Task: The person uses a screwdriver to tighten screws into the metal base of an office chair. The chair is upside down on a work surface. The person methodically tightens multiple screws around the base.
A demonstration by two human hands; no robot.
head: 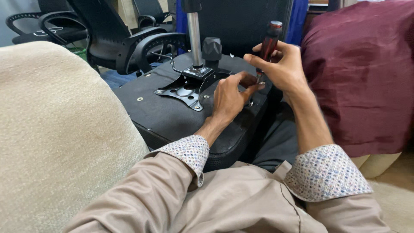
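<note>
Dark-red translucent plastic forms the handle of the screwdriver [269,42], which the right hand [282,64] grips with fingers closed around it, shaft angled down. The left hand [230,96] lies just beside, fingers curled and pinched at the tool's tip, resting on the black upturned office chair seat base [172,114]. The tip itself is hidden between both hands, near the seat's right edge. A black steel mounting plate with chrome gas cylinder [189,84] stands left of the left hand. Both forearms extend forward, cuffs turned back, wrists bent downward.
</note>
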